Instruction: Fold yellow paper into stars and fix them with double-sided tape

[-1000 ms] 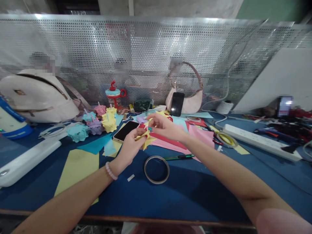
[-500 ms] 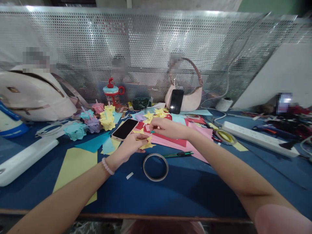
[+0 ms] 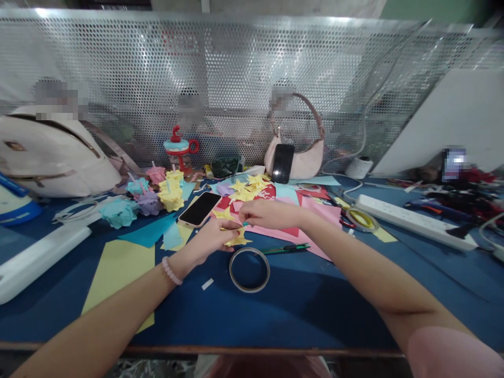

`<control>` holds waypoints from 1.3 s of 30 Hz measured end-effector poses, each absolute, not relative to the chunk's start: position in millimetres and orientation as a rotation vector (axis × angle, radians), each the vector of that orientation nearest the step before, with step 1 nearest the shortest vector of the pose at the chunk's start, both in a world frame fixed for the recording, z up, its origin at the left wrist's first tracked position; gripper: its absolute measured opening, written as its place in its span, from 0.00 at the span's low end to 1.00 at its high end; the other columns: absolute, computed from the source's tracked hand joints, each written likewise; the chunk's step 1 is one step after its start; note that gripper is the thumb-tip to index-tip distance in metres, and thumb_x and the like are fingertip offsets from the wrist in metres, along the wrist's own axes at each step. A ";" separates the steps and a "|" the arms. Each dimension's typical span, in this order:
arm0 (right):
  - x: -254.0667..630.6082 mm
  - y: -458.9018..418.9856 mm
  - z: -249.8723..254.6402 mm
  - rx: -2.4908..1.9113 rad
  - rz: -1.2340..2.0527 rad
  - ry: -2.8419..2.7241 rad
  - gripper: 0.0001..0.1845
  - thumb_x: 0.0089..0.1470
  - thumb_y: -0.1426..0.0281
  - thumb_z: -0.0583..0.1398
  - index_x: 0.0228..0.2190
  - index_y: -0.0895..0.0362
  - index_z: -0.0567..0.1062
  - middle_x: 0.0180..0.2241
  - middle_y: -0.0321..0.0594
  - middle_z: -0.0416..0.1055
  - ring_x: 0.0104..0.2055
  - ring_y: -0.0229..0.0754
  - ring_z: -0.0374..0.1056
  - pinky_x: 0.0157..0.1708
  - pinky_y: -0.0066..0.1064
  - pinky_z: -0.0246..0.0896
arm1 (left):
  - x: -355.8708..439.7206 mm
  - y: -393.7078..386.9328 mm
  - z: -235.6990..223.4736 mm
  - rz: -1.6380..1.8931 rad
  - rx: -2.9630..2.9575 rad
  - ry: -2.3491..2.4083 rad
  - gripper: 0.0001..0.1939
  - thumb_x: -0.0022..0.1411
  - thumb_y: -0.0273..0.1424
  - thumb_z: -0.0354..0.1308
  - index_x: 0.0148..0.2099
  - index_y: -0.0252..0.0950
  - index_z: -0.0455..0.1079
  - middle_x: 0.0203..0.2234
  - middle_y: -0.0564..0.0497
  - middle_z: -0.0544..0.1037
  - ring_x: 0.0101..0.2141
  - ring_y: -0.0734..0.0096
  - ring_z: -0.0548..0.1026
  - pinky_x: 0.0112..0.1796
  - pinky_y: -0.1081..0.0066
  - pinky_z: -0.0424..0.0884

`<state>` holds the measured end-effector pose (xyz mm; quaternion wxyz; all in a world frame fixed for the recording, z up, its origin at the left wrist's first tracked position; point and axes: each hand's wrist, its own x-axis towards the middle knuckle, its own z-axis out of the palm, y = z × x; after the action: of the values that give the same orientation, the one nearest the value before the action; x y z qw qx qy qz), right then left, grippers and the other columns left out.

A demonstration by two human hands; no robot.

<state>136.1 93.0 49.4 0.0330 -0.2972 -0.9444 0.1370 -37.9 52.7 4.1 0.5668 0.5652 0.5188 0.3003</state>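
My left hand point(image 3: 208, 241) grips a small yellow folded paper star point(image 3: 237, 239) just above the blue table. My right hand point(image 3: 263, 213) meets it from the right, fingers pinched on the same star's upper edge. Both hands hover over pink and red paper sheets point(image 3: 299, 223). A roll of tape point(image 3: 249, 269) lies flat just in front of the hands. More yellow paper stars point(image 3: 246, 189) lie in a heap behind them. A phone point(image 3: 200, 208) rests face up to the left of the hands.
Folded paper flowers point(image 3: 157, 191) cluster at back left beside a white bag point(image 3: 55, 157). A green utility knife point(image 3: 289, 248), a pink handbag point(image 3: 301, 157) with a phone leaning on it, a power strip point(image 3: 413, 220) and yellow tape point(image 3: 362, 219) lie right. Yellow sheet point(image 3: 118, 268) front left.
Both hands have come down and slightly nearer to me with the yellow star, from raised above the paper sheets to just over the tape roll. My right fingers closed onto the star.
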 end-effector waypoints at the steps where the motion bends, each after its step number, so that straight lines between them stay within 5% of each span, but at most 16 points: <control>1: 135.7 92.2 50.0 -0.920 0.423 -2.909 0.11 0.52 0.78 0.50 0.33 0.60 0.70 0.32 0.41 0.68 0.32 0.37 0.62 0.31 0.27 0.54 | -37.6 52.4 4.4 0.705 1.325 1.221 0.13 0.47 0.29 0.60 0.38 0.33 0.72 0.38 0.45 0.74 0.42 0.61 0.72 0.27 0.74 0.73; 25: 135.4 91.0 54.0 -0.946 0.455 -2.910 0.11 0.50 0.79 0.50 0.32 0.60 0.70 0.31 0.41 0.69 0.30 0.37 0.61 0.29 0.26 0.54 | -36.2 49.7 8.5 0.708 1.258 1.208 0.13 0.47 0.27 0.58 0.39 0.33 0.70 0.41 0.44 0.71 0.44 0.61 0.69 0.27 0.74 0.73; 39: 138.3 95.0 51.6 -0.763 0.363 -2.842 0.09 0.51 0.79 0.52 0.31 0.59 0.72 0.30 0.39 0.69 0.30 0.35 0.62 0.31 0.26 0.53 | -33.4 47.6 11.1 0.812 1.034 1.164 0.09 0.49 0.24 0.58 0.36 0.32 0.69 0.31 0.50 0.71 0.28 0.76 0.70 0.23 0.77 0.67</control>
<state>138.3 95.0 51.6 0.0882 -0.2563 -0.9548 0.1218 -33.4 47.6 11.1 0.6388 0.4531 0.5099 0.3559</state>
